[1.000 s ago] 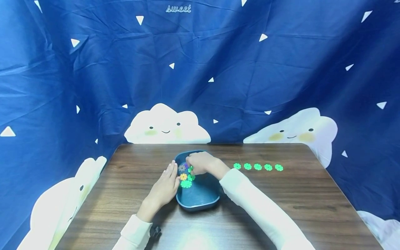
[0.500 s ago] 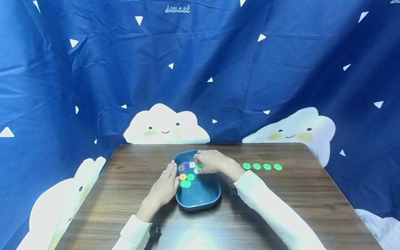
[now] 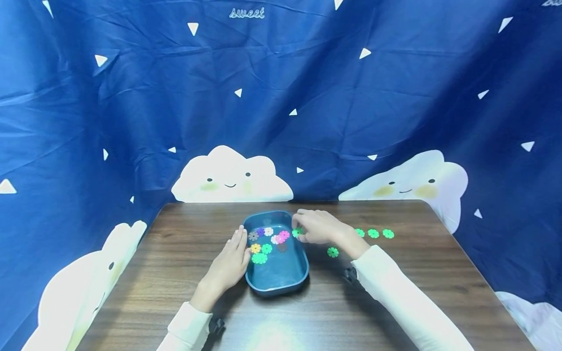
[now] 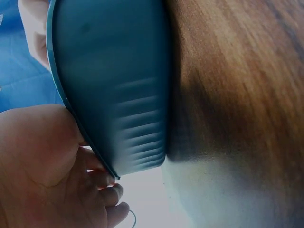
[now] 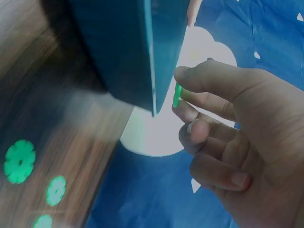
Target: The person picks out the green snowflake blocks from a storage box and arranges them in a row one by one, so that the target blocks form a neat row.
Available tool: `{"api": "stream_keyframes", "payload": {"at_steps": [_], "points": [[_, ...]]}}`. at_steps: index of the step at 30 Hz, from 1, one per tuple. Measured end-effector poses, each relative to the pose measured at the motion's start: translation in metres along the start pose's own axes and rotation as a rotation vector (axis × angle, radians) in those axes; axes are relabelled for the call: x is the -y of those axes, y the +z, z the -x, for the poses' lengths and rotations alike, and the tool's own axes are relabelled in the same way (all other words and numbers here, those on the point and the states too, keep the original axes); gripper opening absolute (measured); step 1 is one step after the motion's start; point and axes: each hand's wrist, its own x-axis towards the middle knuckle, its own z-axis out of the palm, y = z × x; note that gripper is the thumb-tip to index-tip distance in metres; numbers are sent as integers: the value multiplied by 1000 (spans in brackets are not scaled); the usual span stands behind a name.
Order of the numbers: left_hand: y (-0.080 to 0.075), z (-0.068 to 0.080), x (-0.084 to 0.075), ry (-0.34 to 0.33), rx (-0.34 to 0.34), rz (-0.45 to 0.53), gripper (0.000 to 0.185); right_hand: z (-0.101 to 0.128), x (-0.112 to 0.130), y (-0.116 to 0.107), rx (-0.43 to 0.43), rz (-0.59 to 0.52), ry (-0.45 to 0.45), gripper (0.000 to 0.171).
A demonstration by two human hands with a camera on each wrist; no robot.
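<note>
My left hand (image 3: 230,263) rested flat against the tray's (image 3: 281,285) left wall, at 9 o'clock of the tray, fingers straight and gripping nothing. In the left wrist view the fingers (image 4: 102,187) touched the tray's rim (image 4: 76,123).

My right hand (image 3: 318,227) was at 3 o'clock of the tray, just over its right rim. Thumb and forefinger were pinched on 1 green disc (image 3: 297,232); the remaining fingers were curled. The right wrist view showed the disc (image 5: 176,95) edge-on between the fingertips (image 5: 183,76), just beside the tray wall (image 5: 123,52).

Inside the tray lay a cluster of discs (image 3: 267,240) in grey, purple, white, pink, orange and green, toward 11 o'clock.

On the table (image 3: 175,292), 1 green disc (image 3: 332,252) lay at 3 o'clock of the tray. 3 more (image 3: 373,233) were visible in a row farther out, at 2 o'clock.
</note>
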Motion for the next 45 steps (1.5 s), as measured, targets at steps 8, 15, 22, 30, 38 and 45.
{"api": "stream_keyframes", "payload": {"at_steps": [8,15,22,30,38,45], "points": [[0,0,0,1,-2,3,60,24,-27,1,-52,-24,46,27],[0,0,0,3,-7,8,60,46,-56,8,-83,-35,82,26],[-1,0,0,-6,-7,12,60,65,-76,13,-103,-48,106,27],[3,-1,3,3,-11,19,59,81,-91,22,-84,-46,133,25],[3,0,3,27,-42,24,60,92,-98,38,-102,-49,126,22],[4,-1,3,16,-35,18,59,96,-101,47,-104,-43,127,22]]}}
